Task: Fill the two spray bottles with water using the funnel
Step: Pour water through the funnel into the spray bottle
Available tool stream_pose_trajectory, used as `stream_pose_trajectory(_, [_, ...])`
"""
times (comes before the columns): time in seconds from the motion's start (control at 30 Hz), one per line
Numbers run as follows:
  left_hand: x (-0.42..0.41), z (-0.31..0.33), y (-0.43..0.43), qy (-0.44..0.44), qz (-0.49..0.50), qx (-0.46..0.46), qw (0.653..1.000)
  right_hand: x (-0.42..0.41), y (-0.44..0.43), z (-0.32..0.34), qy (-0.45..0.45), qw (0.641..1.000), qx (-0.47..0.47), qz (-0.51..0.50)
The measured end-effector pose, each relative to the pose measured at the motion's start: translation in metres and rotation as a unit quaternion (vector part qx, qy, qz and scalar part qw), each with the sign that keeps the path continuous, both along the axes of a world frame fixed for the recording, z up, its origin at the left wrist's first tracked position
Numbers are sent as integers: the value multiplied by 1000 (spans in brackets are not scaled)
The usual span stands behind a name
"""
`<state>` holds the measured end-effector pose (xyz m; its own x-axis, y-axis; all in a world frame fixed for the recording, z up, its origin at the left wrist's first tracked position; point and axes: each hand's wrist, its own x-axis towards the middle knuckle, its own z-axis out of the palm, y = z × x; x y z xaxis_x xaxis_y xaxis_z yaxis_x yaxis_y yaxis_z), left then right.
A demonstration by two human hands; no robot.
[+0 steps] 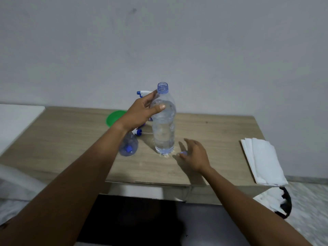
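Observation:
A clear water bottle [164,121] stands upright and uncapped on the wooden table [213,139], holding water. My left hand [142,110] grips its upper part, thumb across the front. My right hand [193,155] lies low on the table to the bottle's right, pinching a small blue cap [183,153] at its fingertips. A clear spray bottle [128,143] with a blue and white head lies under my left forearm. The head of a second spray bottle [142,93] shows behind my left hand. The green funnel [114,118] sits behind my wrist, partly hidden.
A stack of white paper towels [262,160] hangs over the table's right front edge. A black bin [282,203] with white paper stands on the floor at the right. A white surface [16,121] adjoins the table's left side. The wall is close behind.

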<state>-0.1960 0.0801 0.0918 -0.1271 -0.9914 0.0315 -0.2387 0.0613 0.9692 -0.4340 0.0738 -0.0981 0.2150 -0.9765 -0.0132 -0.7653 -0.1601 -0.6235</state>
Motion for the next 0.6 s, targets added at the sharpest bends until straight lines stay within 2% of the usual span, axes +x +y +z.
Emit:
stream_pose_trajectory(0.1, [5, 8, 2, -12, 7, -5, 1000, 20, -9, 48, -187, 982, -3, 1])
stream_pose_trajectory(0.2, [15, 19, 6, -10, 75, -44, 996, 47, -18, 96, -278, 959, 3, 54])
stream_pose_trajectory(0.33, [47, 26, 24, -53, 233, -160, 958, 79, -25, 115, -323, 943, -33, 66])
stream_pose_trajectory(0.43, [79, 7, 44, -30, 347, -184, 919, 92, -20, 108, -333, 940, -70, 13])
stream_pose_trajectory(0.53, [107, -37, 62, 15, 430, -138, 892, 102, -11, 104, -343, 936, -83, -13])
stream_pose_trajectory(0.6, [121, -76, 70, -5, 413, -56, 909, 109, -6, 102, -346, 934, -90, -16])
